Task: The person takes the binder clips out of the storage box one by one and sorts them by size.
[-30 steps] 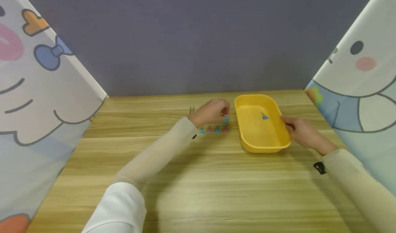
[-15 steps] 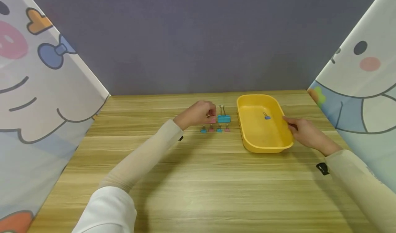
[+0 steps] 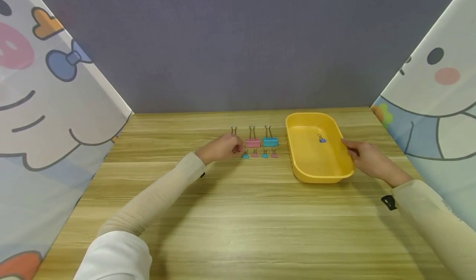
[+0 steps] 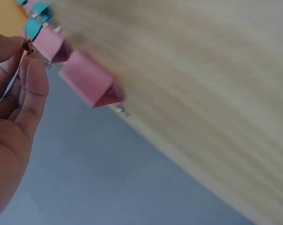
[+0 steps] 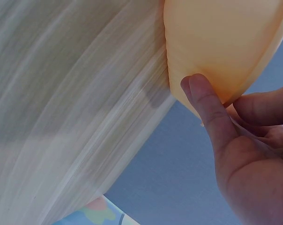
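Note:
My left hand (image 3: 222, 147) is over the left end of two rows of binder clips. In the left wrist view, its thumb and fingertips pinch a small binder clip (image 4: 30, 46) with a silver wire handle. Beside it lie a large pink clip (image 3: 253, 142) and a large blue clip (image 3: 270, 142); another large pink clip (image 4: 91, 79) is mostly hidden behind the hand in the head view. Small blue and pink clips (image 3: 255, 155) form the front row. My right hand (image 3: 366, 158) grips the right rim of a yellow basket (image 3: 320, 179), which holds one small blue clip (image 3: 322, 140).
A wooden table (image 3: 238, 230) carries everything. A grey panel (image 3: 238, 48) stands at its back edge, with cartoon-printed white panels (image 3: 420, 98) on both sides. The basket stands just right of the clip rows.
My left hand has moved left along the clips, uncovering the large blue clip and then a large pink one. The right hand stays on the basket rim.

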`<state>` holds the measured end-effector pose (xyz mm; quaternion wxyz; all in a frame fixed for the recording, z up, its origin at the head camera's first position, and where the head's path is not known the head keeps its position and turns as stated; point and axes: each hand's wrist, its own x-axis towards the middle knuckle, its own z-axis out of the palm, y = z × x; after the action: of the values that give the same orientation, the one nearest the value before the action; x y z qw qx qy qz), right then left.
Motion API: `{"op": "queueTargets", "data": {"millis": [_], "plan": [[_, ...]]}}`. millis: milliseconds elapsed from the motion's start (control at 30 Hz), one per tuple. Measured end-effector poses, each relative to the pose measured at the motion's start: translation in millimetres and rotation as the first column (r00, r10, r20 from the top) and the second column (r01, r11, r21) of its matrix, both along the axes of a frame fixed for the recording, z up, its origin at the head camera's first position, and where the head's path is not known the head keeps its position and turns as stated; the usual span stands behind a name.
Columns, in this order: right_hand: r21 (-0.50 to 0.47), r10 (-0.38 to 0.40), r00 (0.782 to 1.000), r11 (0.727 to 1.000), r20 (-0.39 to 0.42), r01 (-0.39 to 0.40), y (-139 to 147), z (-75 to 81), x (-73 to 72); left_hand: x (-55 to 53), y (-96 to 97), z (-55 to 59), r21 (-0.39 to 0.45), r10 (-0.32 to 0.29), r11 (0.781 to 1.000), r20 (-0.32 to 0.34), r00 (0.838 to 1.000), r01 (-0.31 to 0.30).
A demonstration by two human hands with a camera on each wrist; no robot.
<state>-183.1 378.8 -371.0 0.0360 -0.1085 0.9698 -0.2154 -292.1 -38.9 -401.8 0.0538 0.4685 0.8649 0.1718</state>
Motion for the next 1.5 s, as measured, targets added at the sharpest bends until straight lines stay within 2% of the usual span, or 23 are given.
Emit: {"op": "queueTargets", "data": {"millis": [167,300,767,967,1167,1333,1500], "plan": [[0.011,-0.01,1.0,1.0,0.008,0.01,0.8,0.1,0.2,-0.1,-7.2,-11.6,-0.018,0.0,1.0,0.017,1.0,0.0],[0.019,-0.016,1.0,1.0,0.017,0.016,0.9,0.1,0.4,-0.1,-11.0,-16.4,-0.027,0.015,1.0,0.048,0.999,-0.014],[0.023,-0.031,0.999,0.999,0.044,0.03,0.1,1.5,0.6,-5.0,-12.6,-16.7,-0.038,0.052,0.998,0.101,0.994,-0.049],[0.033,-0.022,1.0,0.999,0.022,0.021,-0.5,1.7,1.5,-7.1,-17.8,-1.4,-0.018,0.102,0.995,0.1,0.99,-0.1],[0.03,-0.022,0.999,0.999,0.028,0.022,-1.7,2.4,2.0,-9.0,-15.9,17.8,0.057,0.085,0.994,0.061,0.995,-0.089],[0.021,-0.019,0.999,1.0,0.039,0.018,-2.6,3.4,1.6,-7.8,-2.2,33.4,0.092,0.059,0.994,-0.007,0.998,-0.059],[0.032,-0.016,0.999,0.999,0.032,0.015,-2.6,2.7,1.1,-5.7,18.0,43.7,0.115,0.052,0.992,-0.038,0.998,-0.047]]}}
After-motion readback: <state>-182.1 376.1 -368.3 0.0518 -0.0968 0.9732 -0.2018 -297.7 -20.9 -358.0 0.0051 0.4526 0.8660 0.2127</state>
